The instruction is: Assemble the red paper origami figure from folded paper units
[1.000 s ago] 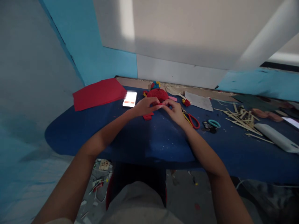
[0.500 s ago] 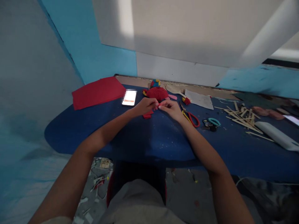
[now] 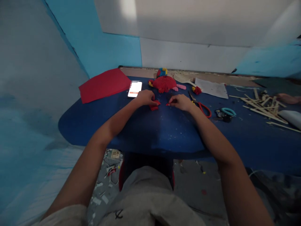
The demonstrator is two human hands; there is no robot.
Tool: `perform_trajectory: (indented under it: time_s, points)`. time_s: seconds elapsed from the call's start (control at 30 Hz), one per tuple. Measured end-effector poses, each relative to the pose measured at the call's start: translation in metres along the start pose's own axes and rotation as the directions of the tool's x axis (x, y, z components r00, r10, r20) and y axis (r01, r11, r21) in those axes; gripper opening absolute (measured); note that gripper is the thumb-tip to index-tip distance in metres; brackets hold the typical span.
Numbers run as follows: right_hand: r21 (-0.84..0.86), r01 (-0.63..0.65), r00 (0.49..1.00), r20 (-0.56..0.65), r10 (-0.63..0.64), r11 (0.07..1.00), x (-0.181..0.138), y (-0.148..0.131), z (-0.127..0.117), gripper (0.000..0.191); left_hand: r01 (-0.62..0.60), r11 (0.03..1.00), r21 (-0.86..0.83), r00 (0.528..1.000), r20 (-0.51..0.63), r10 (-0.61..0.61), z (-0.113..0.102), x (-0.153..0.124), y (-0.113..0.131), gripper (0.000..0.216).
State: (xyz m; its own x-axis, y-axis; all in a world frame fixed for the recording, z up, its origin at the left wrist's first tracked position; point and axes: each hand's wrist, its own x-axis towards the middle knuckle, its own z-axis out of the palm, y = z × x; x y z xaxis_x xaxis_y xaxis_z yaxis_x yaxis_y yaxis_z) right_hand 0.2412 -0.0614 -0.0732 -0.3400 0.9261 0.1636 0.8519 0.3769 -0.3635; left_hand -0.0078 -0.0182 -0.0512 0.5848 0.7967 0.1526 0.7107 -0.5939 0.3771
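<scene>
My left hand (image 3: 145, 97) rests on the blue table (image 3: 145, 131) with its fingers curled over a small stack of red paper pieces (image 3: 154, 106), fingertips touching the top one. A short way to the right, my right hand (image 3: 180, 102) pinches a small red folded paper piece (image 3: 168, 104) just above the table. Behind both hands sits a red spiky paper figure (image 3: 165, 83) with yellow and blue parts.
A red sheet (image 3: 103, 84) lies at the back left, a lit phone (image 3: 135, 89) beside it. Red-handled scissors (image 3: 200, 106), a teal-handled tool (image 3: 225, 113), a grey paper (image 3: 211, 88) and several wooden sticks (image 3: 263, 106) lie to the right. A blue wall stands at left.
My hands were joined over one small red piece; they have since parted, the left dropping to the red stack and the right keeping a red piece. The view shifted slightly.
</scene>
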Motion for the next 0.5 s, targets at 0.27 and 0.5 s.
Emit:
perform_trajectory:
  time_s: [0.27,0.5]
  points:
    - [-0.029,0.021,0.999,-0.029,-0.022,0.999,-0.0021,0.0009,0.0007,0.018,-0.087,0.996,-0.004,0.990,0.114,0.087,-0.0076,-0.0007,0.0011,0.018]
    - [0.033,0.067,0.998,0.018,-0.068,0.997,-0.0019,0.0044,-0.0024,0.015,-0.054,0.998,-0.018,0.999,0.006,0.054,-0.0076,-0.0003,0.0041,0.008]
